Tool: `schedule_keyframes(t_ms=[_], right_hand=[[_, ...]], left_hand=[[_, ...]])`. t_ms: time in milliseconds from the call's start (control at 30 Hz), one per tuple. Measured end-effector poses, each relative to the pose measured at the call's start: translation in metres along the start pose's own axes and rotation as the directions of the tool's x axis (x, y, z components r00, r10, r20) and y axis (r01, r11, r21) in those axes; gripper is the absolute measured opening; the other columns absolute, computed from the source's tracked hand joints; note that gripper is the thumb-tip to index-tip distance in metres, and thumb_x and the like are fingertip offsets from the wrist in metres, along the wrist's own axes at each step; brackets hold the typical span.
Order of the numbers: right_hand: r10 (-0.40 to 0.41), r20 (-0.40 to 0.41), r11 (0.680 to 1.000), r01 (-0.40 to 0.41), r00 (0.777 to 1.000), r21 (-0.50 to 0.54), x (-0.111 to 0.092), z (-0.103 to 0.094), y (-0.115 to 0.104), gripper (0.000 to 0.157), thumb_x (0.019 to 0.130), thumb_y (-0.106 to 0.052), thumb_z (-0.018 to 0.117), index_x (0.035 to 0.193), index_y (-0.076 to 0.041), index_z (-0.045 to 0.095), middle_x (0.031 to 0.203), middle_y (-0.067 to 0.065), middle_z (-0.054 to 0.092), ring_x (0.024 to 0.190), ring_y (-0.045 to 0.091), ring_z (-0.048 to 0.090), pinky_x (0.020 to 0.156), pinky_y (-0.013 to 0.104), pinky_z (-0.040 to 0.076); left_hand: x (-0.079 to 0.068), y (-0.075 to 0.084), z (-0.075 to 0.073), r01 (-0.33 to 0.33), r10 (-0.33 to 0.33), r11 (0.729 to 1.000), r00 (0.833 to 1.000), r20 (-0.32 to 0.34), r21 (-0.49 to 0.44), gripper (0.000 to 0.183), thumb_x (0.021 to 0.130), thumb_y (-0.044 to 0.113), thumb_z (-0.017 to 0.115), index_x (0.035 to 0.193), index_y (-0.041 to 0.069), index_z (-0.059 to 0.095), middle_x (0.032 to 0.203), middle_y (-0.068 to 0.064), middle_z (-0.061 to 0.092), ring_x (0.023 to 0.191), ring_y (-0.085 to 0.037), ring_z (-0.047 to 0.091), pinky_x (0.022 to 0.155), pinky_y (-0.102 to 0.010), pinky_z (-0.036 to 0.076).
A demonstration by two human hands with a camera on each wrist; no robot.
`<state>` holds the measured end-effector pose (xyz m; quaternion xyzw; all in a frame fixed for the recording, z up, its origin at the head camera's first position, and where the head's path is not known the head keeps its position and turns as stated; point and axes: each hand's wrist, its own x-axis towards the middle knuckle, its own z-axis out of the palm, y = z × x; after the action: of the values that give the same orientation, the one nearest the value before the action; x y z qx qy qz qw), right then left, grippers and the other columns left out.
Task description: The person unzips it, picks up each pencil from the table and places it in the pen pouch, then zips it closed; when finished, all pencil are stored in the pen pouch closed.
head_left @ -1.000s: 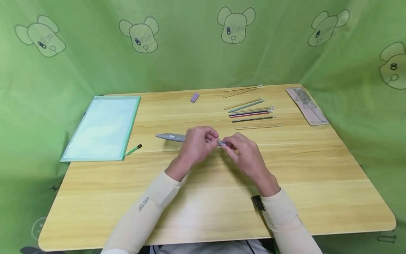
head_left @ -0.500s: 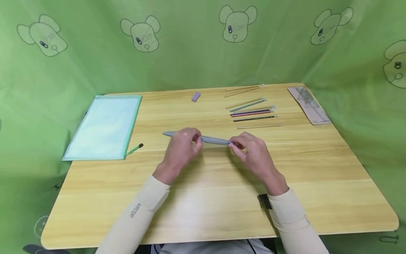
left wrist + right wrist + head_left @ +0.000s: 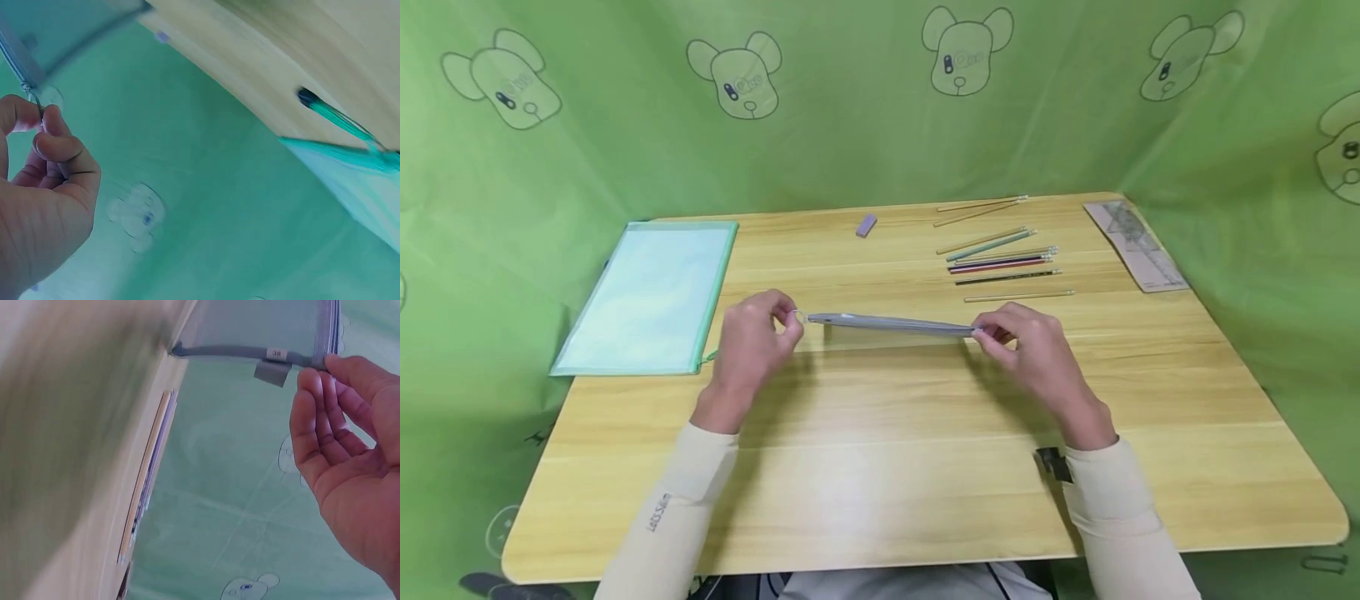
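Observation:
A grey see-through zip pouch (image 3: 887,322) is held edge-on above the table, between both hands. At its left end my left hand (image 3: 748,342) pinches the zipper pull (image 3: 39,105), a thin loop, between thumb and forefinger. My right hand (image 3: 1033,350) pinches the pouch's right top corner; in the right wrist view a grey tab (image 3: 272,373) and a small "38" label (image 3: 277,354) show beside those fingers. Whether the zip is done up cannot be told from these frames.
To the left lies a pale blue zip folder (image 3: 647,292) with green edging and a green tassel (image 3: 340,119). Several pencils (image 3: 1007,262) lie at the back right. A purple eraser (image 3: 866,225) and a ruler set (image 3: 1137,247) are near the far edge.
My left hand has slid leftward along the pouch, from beside the right hand to the left end. My right hand has shifted a little right, still gripping its corner.

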<state>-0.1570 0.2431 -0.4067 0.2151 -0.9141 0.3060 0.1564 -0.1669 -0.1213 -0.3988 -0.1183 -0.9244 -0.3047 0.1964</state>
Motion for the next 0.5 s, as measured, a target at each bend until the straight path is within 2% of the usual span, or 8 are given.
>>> schedule_keyframes(t_ms=[133, 233, 367, 500], right_hand=[[-0.006, 0.035, 1.0, 0.007, 0.999, -0.008, 0.005, -0.001, 0.0, 0.002, 0.096, -0.003, 0.079, 0.098, -0.003, 0.08, 0.089, 0.007, 0.076, 0.079, 0.019, 0.072, 0.073, 0.041, 0.065], [-0.001, 0.045, 1.0, 0.002, 0.999, -0.013, 0.009, 0.0, -0.002, 0.003, 0.098, -0.005, 0.077, 0.099, -0.004, 0.079, 0.091, 0.008, 0.076, 0.081, 0.02, 0.073, 0.074, 0.043, 0.064], [0.018, 0.034, 1.0, -0.018, 0.999, 0.003, 0.011, -0.001, -0.004, 0.003, 0.098, -0.005, 0.077, 0.101, -0.004, 0.079, 0.093, 0.008, 0.076, 0.082, 0.021, 0.074, 0.075, 0.043, 0.065], [0.019, 0.036, 1.0, -0.02, 0.999, 0.019, 0.012, -0.003, -0.006, 0.004, 0.098, -0.005, 0.078, 0.101, -0.006, 0.079, 0.092, 0.006, 0.076, 0.082, 0.019, 0.073, 0.076, 0.042, 0.065]], left_hand=[[-0.003, -0.01, -0.006, 0.06, -0.06, 0.998, 0.998, 0.017, -0.027, 0.008, 0.089, -0.001, 0.068, 0.089, -0.002, 0.076, 0.079, -0.012, 0.077, 0.062, -0.021, 0.064, 0.06, -0.025, 0.051], [-0.004, -0.013, -0.007, 0.073, -0.072, 0.997, 0.996, 0.055, -0.026, 0.009, 0.089, 0.0, 0.068, 0.091, -0.001, 0.076, 0.081, -0.013, 0.077, 0.063, -0.021, 0.065, 0.06, -0.024, 0.052], [-0.004, -0.012, -0.01, 0.051, -0.05, 0.999, 0.993, 0.11, -0.006, 0.014, 0.091, 0.005, 0.067, 0.101, 0.002, 0.076, 0.088, -0.012, 0.077, 0.071, -0.024, 0.067, 0.064, -0.032, 0.056], [-0.001, -0.009, -0.01, -0.005, 0.01, 1.0, 0.982, 0.188, -0.027, 0.02, 0.094, 0.013, 0.068, 0.112, 0.005, 0.075, 0.104, -0.012, 0.077, 0.091, -0.029, 0.071, 0.078, -0.043, 0.062]])
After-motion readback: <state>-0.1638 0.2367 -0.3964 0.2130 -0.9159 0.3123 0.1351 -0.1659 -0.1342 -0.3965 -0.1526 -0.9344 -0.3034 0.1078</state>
